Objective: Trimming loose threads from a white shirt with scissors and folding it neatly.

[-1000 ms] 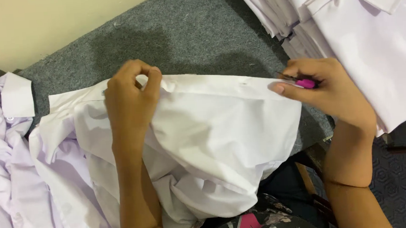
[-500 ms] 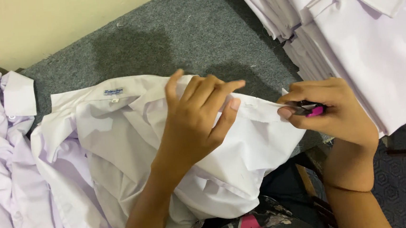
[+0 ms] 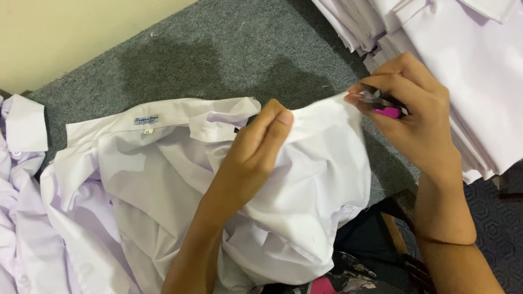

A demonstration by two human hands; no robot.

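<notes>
We have a white shirt (image 3: pixel 173 196) spread over our lap and the grey worktop (image 3: pixel 218 52), collar toward 10 o'clock. Our left hand (image 3: pixel 255 147) pinches a fold near the shirt's middle, fingers closed on cloth. Our right hand (image 3: pixel 413 118), at 3 o'clock, is closed around a small pink-handled tool (image 3: pixel 388 112) at the fabric's edge. The shirt looks light, soft and limp, so we judge that seams and hems give the firmest hold. Folded shirts (image 3: pixel 481 39) are stacked at 1 o'clock.

Left hand (image 3: pixel 255 147) lower on the white shirt (image 3: pixel 313 186), fingers closed together; collar (image 3: pixel 149 121) now uncovered.
</notes>
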